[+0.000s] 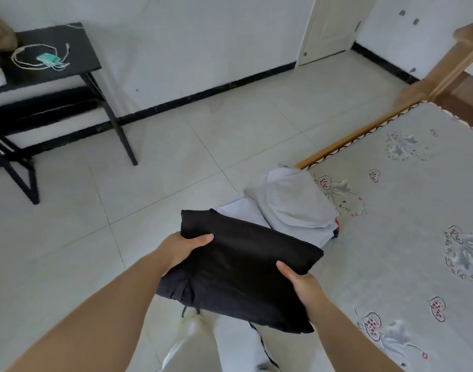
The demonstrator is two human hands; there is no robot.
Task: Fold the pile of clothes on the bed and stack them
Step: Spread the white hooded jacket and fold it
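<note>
Folded black garment [238, 267] held between left hand [181, 251] and right hand [299, 280], each grip clamping an edge

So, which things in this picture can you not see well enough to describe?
- Fingers of both hands, left and right: under the folded black garment, head view; only the thumbs show.
- Clothes under the grey top in the stack: covered, only edges show.
- Item at the left edge of the black table: cut off by the frame.
- Bed: its right part is cut off.
</note>
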